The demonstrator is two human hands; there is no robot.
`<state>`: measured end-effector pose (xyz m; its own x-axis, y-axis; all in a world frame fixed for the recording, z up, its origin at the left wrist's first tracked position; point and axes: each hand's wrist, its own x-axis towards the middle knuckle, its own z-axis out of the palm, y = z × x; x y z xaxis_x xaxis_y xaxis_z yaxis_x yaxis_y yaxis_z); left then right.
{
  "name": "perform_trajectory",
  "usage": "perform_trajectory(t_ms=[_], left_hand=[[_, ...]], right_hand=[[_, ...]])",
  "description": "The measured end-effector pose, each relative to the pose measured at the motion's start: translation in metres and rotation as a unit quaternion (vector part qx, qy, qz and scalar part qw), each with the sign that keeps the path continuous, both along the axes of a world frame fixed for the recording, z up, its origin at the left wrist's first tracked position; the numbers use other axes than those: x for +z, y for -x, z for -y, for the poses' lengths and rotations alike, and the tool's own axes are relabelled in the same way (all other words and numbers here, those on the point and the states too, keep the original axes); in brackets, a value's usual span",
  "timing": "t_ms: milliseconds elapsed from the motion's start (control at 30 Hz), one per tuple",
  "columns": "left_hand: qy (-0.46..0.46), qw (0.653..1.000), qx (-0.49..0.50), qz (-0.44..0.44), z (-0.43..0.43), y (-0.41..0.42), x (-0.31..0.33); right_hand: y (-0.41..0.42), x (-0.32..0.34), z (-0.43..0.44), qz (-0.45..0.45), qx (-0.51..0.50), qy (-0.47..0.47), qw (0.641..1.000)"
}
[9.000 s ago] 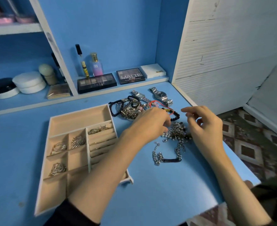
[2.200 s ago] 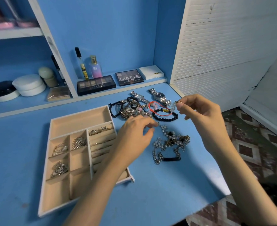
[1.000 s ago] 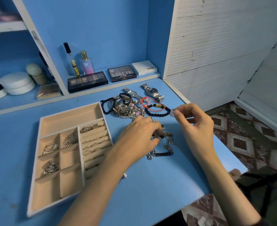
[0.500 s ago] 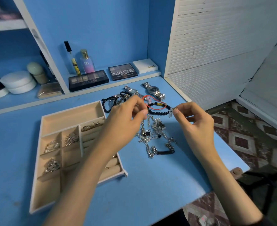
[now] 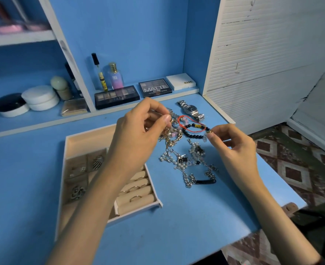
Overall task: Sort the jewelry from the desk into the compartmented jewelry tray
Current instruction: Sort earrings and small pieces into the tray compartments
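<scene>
The pearl chain, strung with black clover charms and silver links, sags in a tangle on the blue desk. Its length runs left to right between the left hand and the right hand, each pinching a lifted end between thumb and forefinger (the other fingers loosely curled). Just behind it lie a red cord bracelet, a black bead bracelet and a silver watch, while the left forearm crosses the cream jewelry tray, hiding part of its ring rolls.
</scene>
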<state>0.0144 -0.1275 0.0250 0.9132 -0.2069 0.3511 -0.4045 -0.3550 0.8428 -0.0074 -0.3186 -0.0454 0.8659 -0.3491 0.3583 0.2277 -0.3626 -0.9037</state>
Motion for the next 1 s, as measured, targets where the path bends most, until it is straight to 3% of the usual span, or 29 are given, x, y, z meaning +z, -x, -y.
perform_trajectory(t_ms=[300,633,800,1000], left_hand=[[-0.015,0.999,0.052,0.001,-0.05,0.01,0.01],[-0.003,0.994,0.11,-0.001,-0.118,0.03,0.013],[-0.001,0.992,0.126,-0.006,-0.137,0.037,0.009],[0.006,0.991,0.136,-0.014,-0.146,0.041,0.004]], right_hand=[[-0.004,0.026,-0.046,-0.037,0.135,-0.088,0.986],[-0.005,0.039,-0.114,-0.057,0.232,-0.083,0.967],[-0.006,0.032,-0.143,-0.082,0.289,-0.008,0.954],[-0.008,0.016,-0.167,0.017,0.256,0.262,0.93]])
